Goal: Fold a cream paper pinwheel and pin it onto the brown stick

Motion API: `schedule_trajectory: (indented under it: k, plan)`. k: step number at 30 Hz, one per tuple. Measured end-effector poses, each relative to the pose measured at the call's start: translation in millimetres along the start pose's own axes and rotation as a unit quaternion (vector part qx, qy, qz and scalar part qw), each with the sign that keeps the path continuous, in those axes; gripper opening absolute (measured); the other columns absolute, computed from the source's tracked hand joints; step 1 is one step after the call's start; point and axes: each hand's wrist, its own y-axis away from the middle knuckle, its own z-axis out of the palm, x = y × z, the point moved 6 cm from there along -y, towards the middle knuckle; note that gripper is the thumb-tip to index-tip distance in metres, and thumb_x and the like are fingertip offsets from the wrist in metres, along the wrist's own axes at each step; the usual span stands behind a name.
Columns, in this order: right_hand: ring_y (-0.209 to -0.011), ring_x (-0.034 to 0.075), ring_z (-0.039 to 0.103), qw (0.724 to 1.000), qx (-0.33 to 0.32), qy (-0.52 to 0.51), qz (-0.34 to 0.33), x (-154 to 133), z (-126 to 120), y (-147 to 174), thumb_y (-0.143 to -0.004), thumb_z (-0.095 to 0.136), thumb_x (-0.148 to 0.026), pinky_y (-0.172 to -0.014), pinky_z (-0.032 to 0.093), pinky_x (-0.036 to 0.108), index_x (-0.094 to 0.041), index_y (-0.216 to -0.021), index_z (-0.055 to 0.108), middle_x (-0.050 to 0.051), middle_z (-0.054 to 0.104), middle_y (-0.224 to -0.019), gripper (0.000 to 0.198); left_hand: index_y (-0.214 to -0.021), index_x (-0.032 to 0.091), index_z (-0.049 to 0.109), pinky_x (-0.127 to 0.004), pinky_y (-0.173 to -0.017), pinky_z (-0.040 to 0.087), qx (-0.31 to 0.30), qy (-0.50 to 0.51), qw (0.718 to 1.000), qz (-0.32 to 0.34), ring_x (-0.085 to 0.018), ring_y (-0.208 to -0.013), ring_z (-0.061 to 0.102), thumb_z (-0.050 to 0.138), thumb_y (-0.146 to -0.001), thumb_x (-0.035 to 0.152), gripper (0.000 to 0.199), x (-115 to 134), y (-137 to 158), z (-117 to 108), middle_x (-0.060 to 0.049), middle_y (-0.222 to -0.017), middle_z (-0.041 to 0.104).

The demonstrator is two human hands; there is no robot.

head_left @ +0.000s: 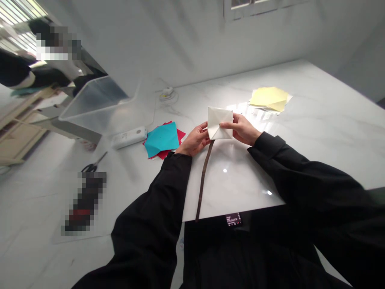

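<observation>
— Head view first: what do the two hands do?

— Both hands hold one folded white paper (219,123) above the table (315,120). The left hand (195,140) is curled, its fingers closed on the lower left edge of the paper. The right hand (242,129) pinches the right side; the thumb lies on the front of the paper, the other fingers are behind it.

— So no hand is open?

— No, both are closed on the paper. It stands almost upright between them, with crease lines on its face.

— And the brown thing below?

— A thin stick (203,180) runs from under the paper down to the near table edge. Its top end is at the left hand; whether the hand grips it also, I cannot tell.

— What lies around?

— To the left, near the left hand, a blue sheet (161,139) rests on red sheets (181,134). Further left are a white box (129,137), scissors (94,164) and a clear bin (102,105). Yellow paper (268,98) lies beyond the right hand, well apart. Another person (21,72) is at the far left.
</observation>
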Motion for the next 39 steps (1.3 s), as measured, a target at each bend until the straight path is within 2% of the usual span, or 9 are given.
schedule_trajectory:
  k: [4,8,12,20,26,29,32,36,39]
  plan:
    - [-0.100,0.025,0.074,0.999,0.020,-0.031,0.019,9,-5,-2,-0.068,0.096,-0.034,-0.092,0.062,0.039,-0.016,-0.108,0.072,0.010,0.080,-0.106,0.050,-0.114,0.019,0.072,-0.022,-0.080,0.059,0.028,0.024,0.999,-0.011,-0.014,-0.086,0.075,0.095,-0.075,0.041,0.050,-5,1,-7,-0.006,-0.105,0.078]
    - [-0.093,0.023,0.075,0.997,0.040,-0.061,0.036,13,-10,-1,-0.067,0.094,-0.027,-0.089,0.062,0.035,-0.014,-0.106,0.073,0.009,0.080,-0.102,0.046,-0.111,0.020,0.069,-0.023,-0.085,0.058,0.080,0.037,0.996,0.010,-0.011,-0.083,0.072,0.093,-0.077,0.037,0.045,-4,12,-13,-0.002,-0.100,0.075]
    - [-0.091,0.023,0.075,0.997,0.040,-0.064,0.034,14,-13,1,-0.068,0.091,-0.025,-0.089,0.062,0.035,-0.014,-0.105,0.073,0.009,0.081,-0.100,0.042,-0.113,0.020,0.068,-0.026,-0.090,0.057,0.106,0.034,0.993,0.035,-0.014,-0.090,0.074,0.095,-0.075,0.039,0.051,-2,30,-15,-0.003,-0.105,0.075]
    - [-0.088,0.021,0.075,0.997,0.033,-0.074,0.019,16,-15,1,-0.067,0.093,-0.026,-0.091,0.062,0.037,-0.013,-0.103,0.072,0.008,0.081,-0.097,0.044,-0.126,0.020,0.070,-0.032,-0.093,0.057,0.051,-0.032,0.998,0.023,-0.021,-0.100,0.075,0.099,-0.068,0.041,0.068,-4,56,-2,-0.013,-0.123,0.076]
    - [-0.087,0.020,0.074,0.997,0.028,-0.071,0.021,19,-11,-2,-0.066,0.092,-0.026,-0.085,0.061,0.034,-0.012,-0.107,0.070,0.008,0.080,-0.097,0.049,-0.117,0.015,0.073,-0.029,-0.076,0.053,0.040,-0.159,0.986,0.029,-0.017,-0.079,0.072,0.094,-0.073,0.046,0.058,-11,51,-2,-0.011,-0.099,0.079]
    - [-0.087,0.020,0.073,0.996,0.051,-0.068,0.010,20,-12,-5,-0.064,0.093,-0.027,-0.082,0.061,0.033,-0.014,-0.111,0.066,0.007,0.079,-0.099,0.056,-0.115,0.014,0.075,-0.027,-0.069,0.049,0.075,-0.172,0.982,0.026,-0.015,-0.072,0.068,0.092,-0.073,0.050,0.058,-13,49,-9,-0.008,-0.085,0.077]
    - [-0.089,0.019,0.072,0.996,0.069,-0.056,0.020,23,-14,-7,-0.066,0.094,-0.031,-0.078,0.062,0.032,-0.018,-0.125,0.061,0.004,0.076,-0.100,0.068,-0.113,0.012,0.075,-0.026,-0.064,0.047,0.109,-0.158,0.981,0.034,-0.014,-0.067,0.065,0.094,-0.069,0.049,0.060,-12,48,-12,-0.006,-0.078,0.076]
    - [-0.087,0.016,0.070,0.986,0.163,-0.029,0.009,28,-26,-8,-0.078,0.089,-0.042,-0.077,0.061,0.028,-0.022,-0.139,0.053,0.002,0.071,-0.098,0.074,-0.110,0.013,0.073,-0.025,-0.069,0.049,0.169,-0.077,0.980,0.078,-0.011,-0.067,0.063,0.097,-0.064,0.048,0.062,-6,46,-18,-0.003,-0.079,0.074]
    - [-0.078,0.015,0.067,0.985,0.170,0.031,-0.007,30,-25,-8,-0.082,0.083,-0.050,-0.071,0.058,0.027,-0.018,-0.146,0.049,0.002,0.071,-0.092,0.080,-0.109,0.014,0.072,-0.024,-0.071,0.049,0.218,-0.026,0.969,0.112,-0.009,-0.068,0.062,0.100,-0.059,0.049,0.067,-2,44,-26,-0.001,-0.079,0.073]
